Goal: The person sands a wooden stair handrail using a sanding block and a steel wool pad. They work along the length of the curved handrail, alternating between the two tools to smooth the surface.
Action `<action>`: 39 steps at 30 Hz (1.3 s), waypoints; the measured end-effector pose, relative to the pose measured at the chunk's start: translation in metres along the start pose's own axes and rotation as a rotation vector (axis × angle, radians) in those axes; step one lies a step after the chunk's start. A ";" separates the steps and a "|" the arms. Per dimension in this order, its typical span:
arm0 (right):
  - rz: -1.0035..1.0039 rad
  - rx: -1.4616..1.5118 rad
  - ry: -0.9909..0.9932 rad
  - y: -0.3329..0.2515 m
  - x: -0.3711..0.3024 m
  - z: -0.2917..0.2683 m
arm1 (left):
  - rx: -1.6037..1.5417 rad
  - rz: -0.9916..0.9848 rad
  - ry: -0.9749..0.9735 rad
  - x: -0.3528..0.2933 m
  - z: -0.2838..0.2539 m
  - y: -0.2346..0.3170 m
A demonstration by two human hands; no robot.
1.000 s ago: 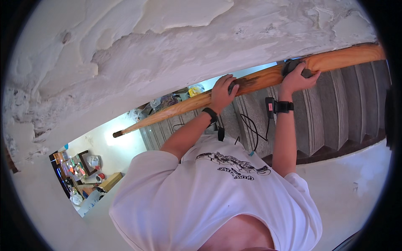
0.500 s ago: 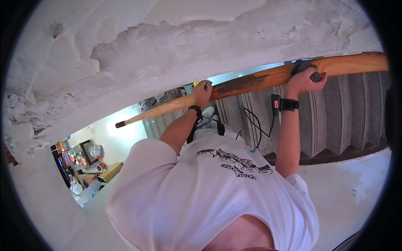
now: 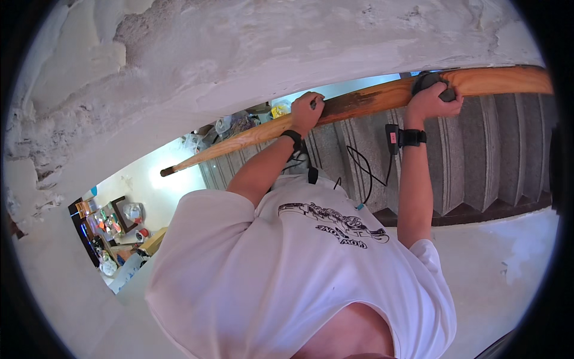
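Note:
A long wooden handrail (image 3: 245, 139) slopes up from lower left to upper right, with a dark brown patch in its middle stretch. My left hand (image 3: 308, 112) is closed on top of the rail, just left of that patch. A small bit of something dark shows between its fingers; its kind cannot be made out. Farther right, my right hand (image 3: 431, 102) grips a dark grey pad (image 3: 447, 94) against the rail. The pad's far part shows beyond my fingers, and the rest is hidden by the hand.
Grey stone stairs (image 3: 454, 155) run below the rail. A rough, peeling plaster wall (image 3: 209, 66) fills the top. A black cable (image 3: 365, 167) hangs from the box at my right wrist strap (image 3: 411, 137). Bags and household items (image 3: 110, 221) lie at the lower left.
My left hand has slid to the right and up along the rail. My right hand stays at about the same spot on the rail, still gripping the pad. The view has shifted slightly.

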State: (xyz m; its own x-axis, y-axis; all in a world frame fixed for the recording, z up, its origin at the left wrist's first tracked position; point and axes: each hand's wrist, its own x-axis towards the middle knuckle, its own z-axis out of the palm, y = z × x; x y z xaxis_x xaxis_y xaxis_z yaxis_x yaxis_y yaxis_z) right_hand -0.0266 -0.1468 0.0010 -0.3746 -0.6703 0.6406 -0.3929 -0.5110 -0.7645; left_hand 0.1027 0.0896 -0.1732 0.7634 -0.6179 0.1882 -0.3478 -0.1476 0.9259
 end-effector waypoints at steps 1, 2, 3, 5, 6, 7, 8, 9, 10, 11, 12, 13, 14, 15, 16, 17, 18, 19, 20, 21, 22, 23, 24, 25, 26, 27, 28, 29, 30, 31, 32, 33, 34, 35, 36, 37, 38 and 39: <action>-0.039 0.000 0.010 0.008 0.000 -0.001 | 0.003 -0.030 -0.014 0.006 0.007 0.014; -0.078 0.008 0.013 0.011 0.002 0.002 | -0.015 0.015 -0.002 0.014 0.023 0.041; -0.050 0.036 -0.008 0.005 0.001 0.009 | -0.020 0.059 0.020 0.027 0.041 0.072; 0.004 0.057 -0.036 -0.004 -0.001 0.005 | -0.044 0.163 -0.032 0.064 0.068 0.121; 0.009 0.066 -0.048 -0.005 -0.001 0.003 | -0.030 0.142 -0.049 0.063 0.066 0.119; 0.013 0.075 -0.061 -0.007 -0.002 0.002 | -0.016 0.121 -0.064 0.058 0.058 0.112; 0.016 0.077 -0.069 -0.006 0.001 -0.001 | -0.007 0.101 -0.087 0.051 0.053 0.101; 0.036 0.082 -0.066 -0.007 0.001 -0.001 | -0.006 0.127 -0.061 0.043 0.040 0.076; 0.063 0.087 -0.072 -0.010 0.000 -0.002 | -0.003 0.064 -0.056 0.030 0.023 0.044; 0.084 0.092 -0.076 -0.012 -0.001 -0.004 | 0.169 -0.023 -0.142 0.018 0.002 0.005; 0.068 0.092 -0.053 -0.008 0.001 -0.002 | 0.227 -0.093 -0.155 0.009 -0.017 -0.006; 0.061 0.115 -0.054 -0.011 -0.003 0.004 | 0.172 -0.089 -0.133 0.004 -0.027 -0.039; 0.044 0.114 -0.041 -0.007 -0.004 0.004 | 0.162 -0.046 -0.098 0.006 -0.015 -0.029; 0.035 0.114 -0.019 -0.001 -0.003 0.004 | 0.152 -0.001 -0.066 0.013 0.003 -0.004; 0.025 0.119 -0.002 0.003 -0.001 0.006 | 0.143 0.042 -0.026 0.022 0.020 0.024; 0.021 0.124 0.008 0.005 -0.002 0.007 | 0.086 0.023 -0.042 0.032 0.034 0.052; 0.023 0.108 0.000 0.004 -0.003 0.007 | 0.054 0.027 -0.037 0.038 0.044 0.072; 0.026 0.090 -0.003 0.000 -0.003 0.006 | 0.022 0.034 -0.036 0.046 0.052 0.088; 0.032 0.065 -0.004 -0.005 -0.003 0.001 | -0.008 0.040 -0.042 0.046 0.055 0.092; 0.065 0.086 -0.030 -0.010 -0.003 -0.001 | -0.010 0.054 -0.051 0.042 0.049 0.081; 0.098 0.107 -0.056 -0.016 -0.003 -0.002 | -0.012 0.068 -0.061 0.034 0.035 0.060; 0.130 0.131 -0.078 -0.021 -0.004 -0.005 | -0.014 0.086 -0.070 0.026 0.019 0.034; 0.113 0.108 -0.065 -0.020 -0.006 -0.006 | 0.099 0.017 -0.159 0.017 0.001 -0.001; 0.081 0.097 -0.037 -0.012 -0.003 0.000 | 0.081 0.047 -0.151 0.018 -0.009 -0.017; 0.055 0.075 -0.012 -0.005 -0.003 0.000 | 0.066 0.068 -0.151 0.014 -0.011 -0.023; 0.068 0.119 0.012 -0.005 -0.005 0.006 | 0.061 0.075 -0.128 0.018 0.000 0.000; 0.048 0.101 0.009 -0.002 -0.002 0.004 | 0.057 0.081 -0.106 0.027 0.023 0.029; 0.033 0.086 0.017 0.000 -0.001 0.005 | 0.068 0.096 -0.092 0.039 0.044 0.069; 0.025 0.065 0.022 0.001 -0.003 0.004 | 0.011 0.061 -0.102 0.053 0.056 0.110; 0.039 0.068 0.001 -0.003 -0.006 0.004 | 0.012 0.090 -0.098 0.057 0.054 0.105; 0.045 0.069 -0.025 -0.008 -0.005 0.003 | 0.007 0.116 -0.090 0.059 0.056 0.100; 0.052 0.065 -0.047 -0.010 -0.005 0.000 | 0.008 0.104 -0.113 0.048 0.047 0.075; 0.055 0.074 -0.023 -0.009 -0.004 0.002 | 0.013 0.098 -0.135 0.038 0.027 0.039; 0.059 0.082 0.001 -0.007 -0.004 0.003 | 0.049 0.030 -0.159 0.025 -0.001 0.003; 0.061 0.092 0.017 -0.005 -0.005 0.003 | 0.084 -0.045 -0.177 0.014 -0.018 -0.017; 0.057 0.089 0.015 -0.006 -0.005 0.004 | 0.121 -0.014 -0.161 0.015 -0.014 -0.014; 0.051 0.080 0.022 -0.006 -0.006 0.006 | 0.153 0.022 -0.154 0.022 -0.007 -0.009; 0.044 0.068 0.021 -0.006 -0.005 0.004 | 0.184 0.049 -0.144 0.024 0.001 -0.003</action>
State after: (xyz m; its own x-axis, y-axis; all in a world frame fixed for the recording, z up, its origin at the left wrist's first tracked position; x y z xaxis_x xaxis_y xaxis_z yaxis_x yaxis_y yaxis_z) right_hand -0.0192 -0.1420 0.0019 -0.4080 -0.6823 0.6067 -0.3174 -0.5170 -0.7949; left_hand 0.1218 0.0744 -0.1713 0.6620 -0.7299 0.1704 -0.4860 -0.2449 0.8389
